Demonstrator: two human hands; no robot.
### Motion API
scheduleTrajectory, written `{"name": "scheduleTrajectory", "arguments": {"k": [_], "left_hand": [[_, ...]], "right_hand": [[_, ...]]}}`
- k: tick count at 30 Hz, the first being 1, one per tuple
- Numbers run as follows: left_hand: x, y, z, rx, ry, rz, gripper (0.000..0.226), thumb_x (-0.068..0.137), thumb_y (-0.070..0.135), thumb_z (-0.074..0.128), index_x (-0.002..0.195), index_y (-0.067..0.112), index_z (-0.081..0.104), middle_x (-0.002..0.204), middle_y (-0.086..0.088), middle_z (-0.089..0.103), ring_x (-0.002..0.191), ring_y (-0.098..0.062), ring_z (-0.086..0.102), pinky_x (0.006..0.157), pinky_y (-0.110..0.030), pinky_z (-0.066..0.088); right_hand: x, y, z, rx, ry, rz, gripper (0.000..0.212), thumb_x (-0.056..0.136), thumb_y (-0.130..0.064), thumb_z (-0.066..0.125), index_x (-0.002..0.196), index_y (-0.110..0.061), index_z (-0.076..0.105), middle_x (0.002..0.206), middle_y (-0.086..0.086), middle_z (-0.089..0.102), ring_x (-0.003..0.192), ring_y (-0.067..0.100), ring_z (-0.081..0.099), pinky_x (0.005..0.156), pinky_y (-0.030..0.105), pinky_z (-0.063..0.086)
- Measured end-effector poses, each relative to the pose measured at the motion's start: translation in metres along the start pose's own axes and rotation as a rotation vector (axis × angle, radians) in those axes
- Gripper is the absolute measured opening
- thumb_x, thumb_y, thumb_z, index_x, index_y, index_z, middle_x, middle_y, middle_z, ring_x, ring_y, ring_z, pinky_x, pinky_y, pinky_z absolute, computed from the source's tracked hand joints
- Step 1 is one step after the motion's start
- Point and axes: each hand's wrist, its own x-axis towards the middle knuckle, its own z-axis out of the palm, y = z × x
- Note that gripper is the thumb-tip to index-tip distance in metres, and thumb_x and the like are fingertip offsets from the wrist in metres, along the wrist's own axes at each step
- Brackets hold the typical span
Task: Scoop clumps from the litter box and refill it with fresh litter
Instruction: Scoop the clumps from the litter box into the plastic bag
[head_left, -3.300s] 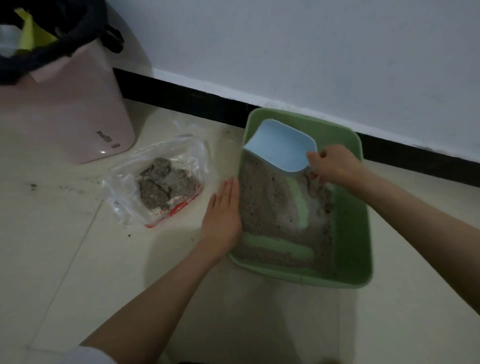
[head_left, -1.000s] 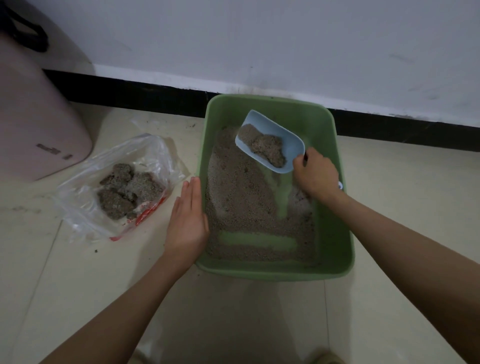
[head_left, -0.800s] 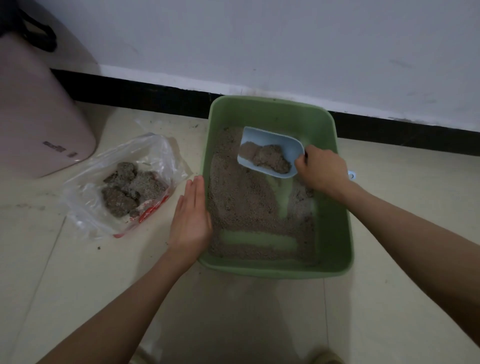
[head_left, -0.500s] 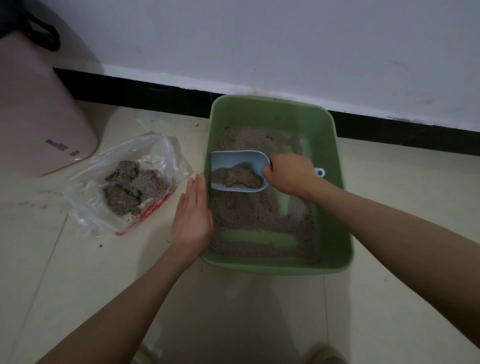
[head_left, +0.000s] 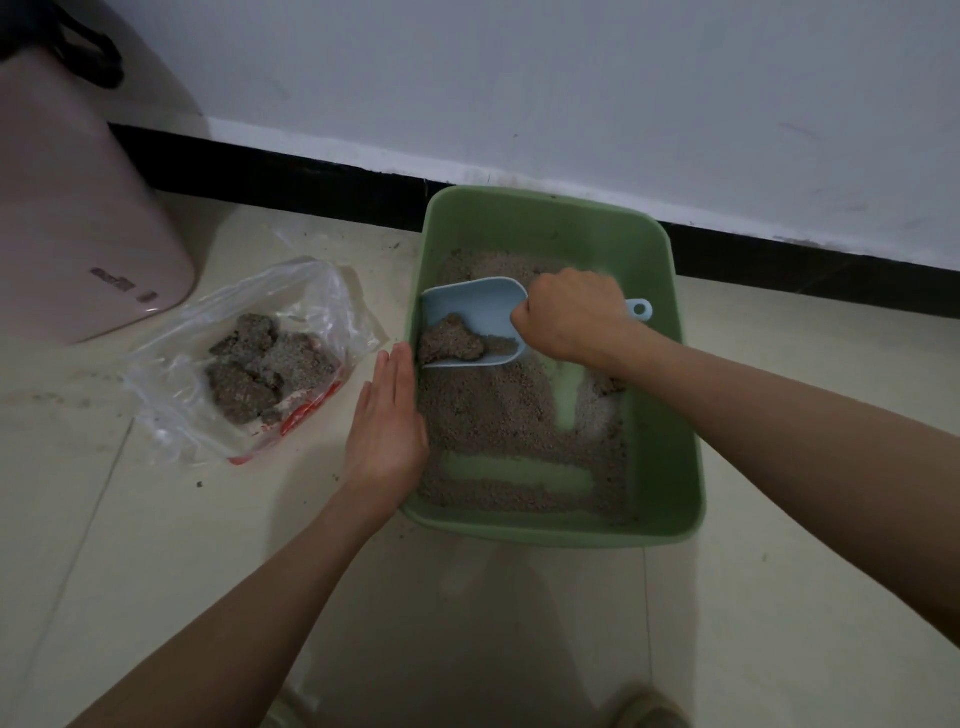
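Nearest the camera, two bare forearms reach forward over a pale tiled floor (head_left: 156, 545). The left hand (head_left: 387, 426) lies flat, fingers straight and together, its inner edge pressed against the outside of the left wall of a green litter box (head_left: 670, 415); it holds nothing. The box sits on the floor just ahead, its far end close to the wall. Inside it grey litter (head_left: 488, 410) covers most of the bottom, with two bare green strips scraped through it, one running along the near end and one running front to back near the right side.

Farther in, the right hand (head_left: 571, 317) is curled into a fist round the handle of a light blue scoop (head_left: 478, 312); the handle's looped end sticks out past the hand on the right. The scoop's bowl extends to the left of the fist, held over the litter, its open mouth against the box's left wall and just beyond the left hand's fingertips. A brown-grey clump (head_left: 449, 340) lies in the bowl near that mouth.

To the left of the box, just beside the left hand, a clear plastic bag (head_left: 182, 374) with red print lies open on the floor, holding several lumps of clumped litter (head_left: 265, 369). Beyond it, at the far left, stands a pink bin (head_left: 78, 218). A black skirting board (head_left: 291, 182) runs along the foot of the white wall (head_left: 571, 78) behind everything.
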Motion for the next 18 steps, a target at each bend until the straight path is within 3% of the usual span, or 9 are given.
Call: {"name": "scheduleTrajectory", "arguments": {"k": [18], "left_hand": [[-0.001,0.002,-0.002,-0.021,-0.007,-0.021,0.067,0.093,0.002,0.032,0.148,0.008,-0.006,0.158,-0.01,0.001,0.146,-0.021,-0.001,0.118,-0.033,0.007]], "right_hand": [[0.006,-0.031,-0.036,-0.193,-0.014,-0.101,0.032,0.09,-0.012,0.042,0.058,-0.013,0.037,0.056,-0.001,0.036,0.048,0.012,0.029,0.047,0.023,0.021]]}}
